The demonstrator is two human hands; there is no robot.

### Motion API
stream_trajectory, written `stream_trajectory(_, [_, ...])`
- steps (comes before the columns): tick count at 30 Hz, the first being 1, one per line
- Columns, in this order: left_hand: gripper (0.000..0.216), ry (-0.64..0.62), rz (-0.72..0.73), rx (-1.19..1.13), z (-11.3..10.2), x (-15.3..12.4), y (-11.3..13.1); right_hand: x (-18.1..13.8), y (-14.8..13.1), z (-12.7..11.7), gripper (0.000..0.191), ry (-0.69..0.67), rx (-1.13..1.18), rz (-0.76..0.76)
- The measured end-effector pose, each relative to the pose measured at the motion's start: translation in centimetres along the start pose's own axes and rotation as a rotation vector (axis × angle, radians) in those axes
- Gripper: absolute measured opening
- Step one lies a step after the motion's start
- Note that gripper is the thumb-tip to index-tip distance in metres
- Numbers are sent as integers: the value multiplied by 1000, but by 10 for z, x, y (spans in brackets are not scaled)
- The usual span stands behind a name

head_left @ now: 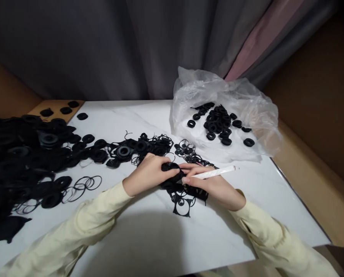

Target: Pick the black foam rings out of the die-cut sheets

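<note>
My left hand (149, 172) grips a black rubber piece (172, 167) between thumb and fingers, over the middle of the table. My right hand (210, 182) is closed on a white pen-shaped tool (215, 173), whose handle points out to the right. Its tip is hidden at the black piece, where the fingers of both hands meet. Under and just in front of my hands lie black rubber scraps, among them a squarish frame with a round hole (182, 206).
A large heap of black rubber parts (24, 154) covers the table's left side. Thin black rings (83, 186) lie beside it. At the back right, a clear plastic bag (186, 94) holds several black rings (218, 119). A grey curtain (102, 46) hangs behind the white table (125, 115).
</note>
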State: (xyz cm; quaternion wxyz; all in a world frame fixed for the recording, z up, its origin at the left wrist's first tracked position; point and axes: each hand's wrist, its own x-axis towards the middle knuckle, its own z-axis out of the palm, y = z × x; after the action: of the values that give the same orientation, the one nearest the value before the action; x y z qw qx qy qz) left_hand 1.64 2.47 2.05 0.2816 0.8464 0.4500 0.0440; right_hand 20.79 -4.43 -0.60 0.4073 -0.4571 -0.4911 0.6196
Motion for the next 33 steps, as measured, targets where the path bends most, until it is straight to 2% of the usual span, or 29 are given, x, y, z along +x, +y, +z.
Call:
stream_trajectory(4, [34,-221,52,-332,-8,9,-3,4,10,2,15,65,82,12])
stream_trajectory(6, [32,-263,70,-386,-9,12,-6,5,13,1,15,90,169,39])
stream_trajectory(11, [34,-267,82,-313,-5,15,-11,5,13,-1,17,90,377,137])
stream_trajectory(17, [37,-230,103,-284,-1,16,-11,5,9,-2,22,118,475,164])
stream_trajectory(24, [35,-252,104,-253,-1,19,-13,6,11,-5,21,94,525,168])
stream_trajectory(33, [33,-324,47,-327,-8,19,-12,6,10,-5,18,118,539,153])
